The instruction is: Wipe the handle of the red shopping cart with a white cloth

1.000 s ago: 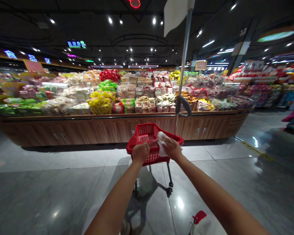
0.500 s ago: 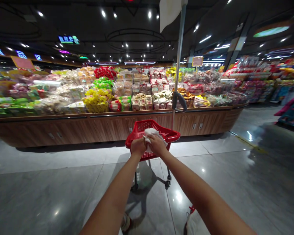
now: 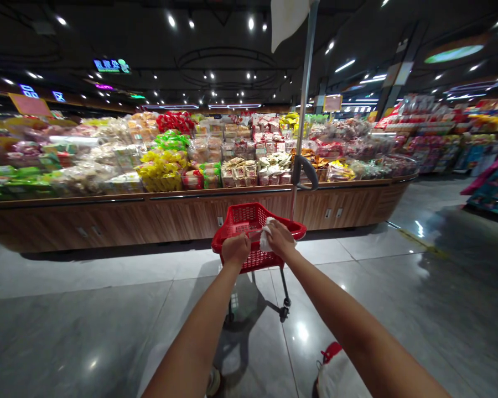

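Note:
A red plastic shopping cart (image 3: 249,209) with a basket of perforated walls stands in front of me on thin metal legs. My left hand (image 3: 236,249) is closed round the near rim of the basket. My right hand (image 3: 281,237) holds a crumpled white cloth (image 3: 266,239) against the rim, a little to the right of the left hand. The fingers of the right hand are partly hidden behind its back. A grey pole (image 3: 305,94) with a dark looped handle (image 3: 305,172) rises at the cart's right side.
Beyond the cart runs a long wood-fronted display counter (image 3: 182,218) heaped with packaged snacks (image 3: 161,168). More stocked shelves (image 3: 435,132) stand at the right. Shiny grey tiles (image 3: 87,326) cover the floor. A white bag (image 3: 340,378) with a red part is at the lower right.
My right hand has slid to the right along the rim with the white cloth, away from my left hand. The left hand stays on the rim.

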`<state>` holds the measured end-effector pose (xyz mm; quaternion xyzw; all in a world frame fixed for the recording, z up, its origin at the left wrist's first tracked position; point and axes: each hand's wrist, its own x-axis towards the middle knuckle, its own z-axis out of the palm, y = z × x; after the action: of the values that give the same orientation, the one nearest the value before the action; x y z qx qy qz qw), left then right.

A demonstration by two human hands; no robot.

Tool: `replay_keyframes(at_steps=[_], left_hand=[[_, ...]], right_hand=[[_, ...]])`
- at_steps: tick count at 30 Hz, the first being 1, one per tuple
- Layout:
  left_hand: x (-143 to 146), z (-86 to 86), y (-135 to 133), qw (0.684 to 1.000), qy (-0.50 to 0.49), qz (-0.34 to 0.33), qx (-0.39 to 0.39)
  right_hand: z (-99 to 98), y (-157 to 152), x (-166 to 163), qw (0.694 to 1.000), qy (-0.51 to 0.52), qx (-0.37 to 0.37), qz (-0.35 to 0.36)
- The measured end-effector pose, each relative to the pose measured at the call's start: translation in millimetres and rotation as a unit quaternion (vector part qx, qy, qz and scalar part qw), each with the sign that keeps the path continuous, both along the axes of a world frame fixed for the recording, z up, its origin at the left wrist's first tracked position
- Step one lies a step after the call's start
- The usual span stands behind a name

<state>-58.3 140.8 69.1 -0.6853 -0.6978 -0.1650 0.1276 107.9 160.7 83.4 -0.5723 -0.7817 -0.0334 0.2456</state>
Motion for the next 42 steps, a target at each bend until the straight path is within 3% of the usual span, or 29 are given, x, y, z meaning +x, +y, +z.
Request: replay_keyframes(at_steps=[4,8,15,18,24,27,30,34,36,39,42], left_hand=[[-4,-1.5,1,1.000,0.005,-0.018,0.000],[-10,-0.4,0,0.999,0.007,-0.034,-0.007],[-6,0.5,-3,1.000,0.001,-0.009,0.001],[2,-1.7,-2,1.000,-0.002,0.001,0.002],[11,-3.0,2,0.999,0.006,-0.034,-0.003],[2,-1.4,3,0.998,0.012,-0.056,-0.016],[-13,-0.3,1,0.999,0.023,-0.040,-0.008],[-26,-0.3,-4,0.999,0.040,-0.030,0.002],[-24,-0.5,-6,0.999,0.038,-0.019,0.005],[-12,-0.9,-8,1.000,0.024,-0.001,0.005],[4,-1.8,-7,1.000,0.007,-0.004,0.003]], right_hand=[[1.9,-6,-33,0.997,-0.007,0.025,0.073],[1.1,-6,-38,0.993,-0.024,0.025,0.110],[-2.5,8,32,0.998,-0.044,-0.026,-0.029],[-3.2,6,42,0.998,-0.046,-0.016,-0.043],[-2.8,-7,-23,0.996,-0.034,0.039,0.069],[-4.8,-7,-33,0.991,-0.040,0.052,0.119],[-10.8,-1,2,0.991,-0.034,0.053,0.118],[-18.6,6,66,0.998,-0.035,0.039,0.044],[-18.9,6,76,0.999,-0.027,0.021,0.005],[-15.9,1,51,0.999,0.012,0.016,-0.026],[-14.0,-8,2,0.997,0.043,0.060,0.028]])
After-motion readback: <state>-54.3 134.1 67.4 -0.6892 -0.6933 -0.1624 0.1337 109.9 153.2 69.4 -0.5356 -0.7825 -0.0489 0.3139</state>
